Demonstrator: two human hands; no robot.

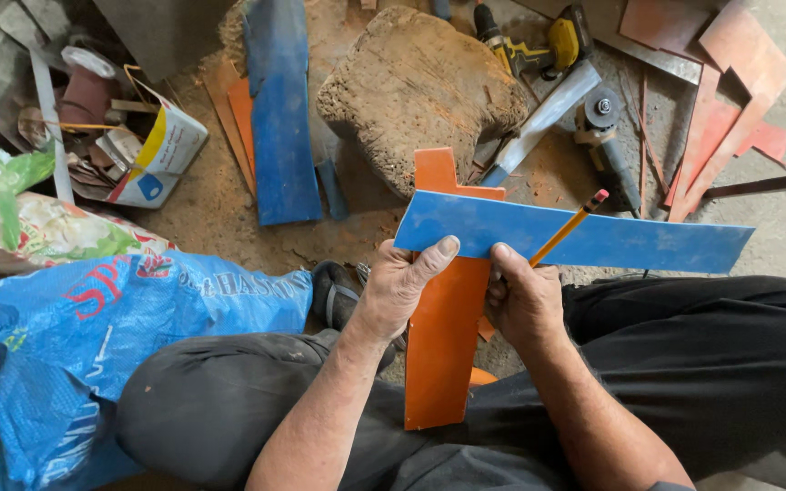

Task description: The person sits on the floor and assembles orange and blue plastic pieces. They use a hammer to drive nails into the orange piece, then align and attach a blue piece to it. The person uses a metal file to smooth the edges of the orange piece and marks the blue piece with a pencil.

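The left hand comes up from the lap with the forearm angled inward, its grip closed on a flat orange board with a notched top; the thumb stretches out across the lower edge of a long blue flat strip laid crosswise over the board. The right hand sits just beside it, fingers curled tight, grip closed on a yellow pencil with a red eraser end that slants up and away over the blue strip, while its thumb presses the strip's lower edge. Beyond the two grips a rough, worn wooden block rests on the dusty floor, with a yellow cordless drill and a grey angle grinder farther off to the right
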